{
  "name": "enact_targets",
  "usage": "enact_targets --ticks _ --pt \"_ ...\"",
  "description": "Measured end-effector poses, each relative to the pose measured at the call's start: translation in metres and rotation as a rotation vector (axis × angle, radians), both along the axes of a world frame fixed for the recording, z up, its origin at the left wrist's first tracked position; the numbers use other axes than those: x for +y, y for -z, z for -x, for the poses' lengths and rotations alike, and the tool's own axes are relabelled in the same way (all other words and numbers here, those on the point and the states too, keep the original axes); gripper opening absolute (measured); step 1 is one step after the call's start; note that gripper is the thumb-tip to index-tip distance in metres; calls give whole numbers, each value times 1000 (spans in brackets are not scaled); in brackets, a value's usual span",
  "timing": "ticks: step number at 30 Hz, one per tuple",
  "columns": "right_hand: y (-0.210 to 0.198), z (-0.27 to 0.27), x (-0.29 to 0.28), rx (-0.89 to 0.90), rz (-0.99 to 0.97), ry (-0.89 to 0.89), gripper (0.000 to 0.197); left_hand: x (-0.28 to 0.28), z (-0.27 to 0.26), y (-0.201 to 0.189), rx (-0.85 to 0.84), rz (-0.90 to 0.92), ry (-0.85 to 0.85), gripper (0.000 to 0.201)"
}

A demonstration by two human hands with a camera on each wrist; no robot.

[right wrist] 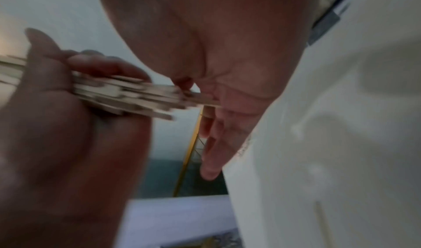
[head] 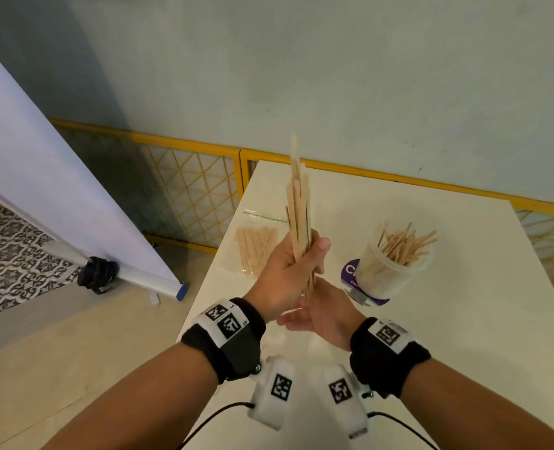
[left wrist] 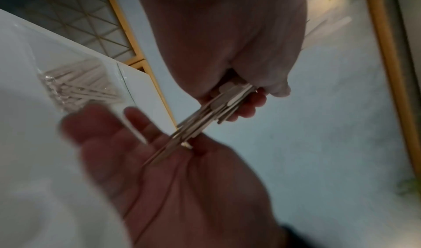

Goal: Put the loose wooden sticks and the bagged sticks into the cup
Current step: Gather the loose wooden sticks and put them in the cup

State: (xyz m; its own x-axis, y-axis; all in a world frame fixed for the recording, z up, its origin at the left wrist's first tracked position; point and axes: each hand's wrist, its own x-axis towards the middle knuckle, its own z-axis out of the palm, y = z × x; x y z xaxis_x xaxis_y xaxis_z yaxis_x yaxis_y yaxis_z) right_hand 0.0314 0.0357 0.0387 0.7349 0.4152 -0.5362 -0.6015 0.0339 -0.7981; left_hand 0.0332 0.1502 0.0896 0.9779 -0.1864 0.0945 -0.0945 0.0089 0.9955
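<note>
— Sticks first: where are they?

— Your left hand point(head: 288, 271) is wrapped round a bundle of flat pale wooden sticks point(head: 298, 206), upright above the white table point(head: 464, 336). Your right hand point(head: 321, 313) lies flat-fingered under their lower ends (palm up).

— The rest?

— The clear bag of sticks point(head: 256, 248) lies left; the clear plastic cup point(head: 389, 271), part-filled, stands right.
</note>
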Motion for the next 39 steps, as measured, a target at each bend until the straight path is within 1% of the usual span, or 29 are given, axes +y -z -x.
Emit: enact_targets --ticks 1,3,5,7,9,12,14,15,16,18,19,20,22,24,26,29,32,34,36,37,39 --pt "-1 0 0 -23 -44 31 47 -6 1 5 5 -11 5 34" --pt "-2 -2 -4 2 -165 76 51 -14 4 12 38 -4 6 33" --pt "-6 -2 -8 40 -252 59 55 -19 4 15 54 -8 9 32" --pt "-6 3 -11 69 -301 38 54 -21 5 16 56 -37 21 35" --pt "-1 5 -13 68 -286 33 49 -20 7 16 69 -50 29 35" --pt "13 4 -11 47 -140 -51 42 -8 13 20 100 -56 0 30" --pt "20 1 -11 0 57 -116 33 6 16 21 118 -62 -1 29" --pt "25 1 -10 -52 168 -165 26 16 20 23 135 -72 -6 29" --pt "31 2 -7 -149 314 -241 22 26 26 27 159 -91 -19 30" --pt "49 3 -2 -435 640 -450 22 47 38 38 221 -111 -46 36" --pt "57 7 4 -535 735 -555 24 57 45 44 256 -112 -52 38" --pt "63 12 12 -587 770 -641 28 66 51 50 285 -113 -55 34" --pt "74 23 29 -668 780 -779 37 81 64 59 329 -100 -71 25" --pt "81 27 44 -737 836 -825 41 92 72 68 366 -89 -93 27" --pt "84 25 49 -760 880 -792 35 99 80 74 393 -87 -105 31" --pt "81 22 51 -902 940 -876 21 104 89 81 435 -57 -108 33" --pt "75 26 52 -1051 1049 -1039 20 104 94 85 451 -63 -113 31" --pt "69 30 48 -1123 1089 -1123 26 105 94 86 459 -90 -122 35" --pt "56 28 37 -1124 1061 -1102 29 105 90 82 447 -183 -129 39" --pt "47 23 29 -1111 1035 -1061 26 105 87 82 439 -244 -130 40" --pt "25 11 13 -1028 975 -923 16 102 78 82 441 -333 -114 46"
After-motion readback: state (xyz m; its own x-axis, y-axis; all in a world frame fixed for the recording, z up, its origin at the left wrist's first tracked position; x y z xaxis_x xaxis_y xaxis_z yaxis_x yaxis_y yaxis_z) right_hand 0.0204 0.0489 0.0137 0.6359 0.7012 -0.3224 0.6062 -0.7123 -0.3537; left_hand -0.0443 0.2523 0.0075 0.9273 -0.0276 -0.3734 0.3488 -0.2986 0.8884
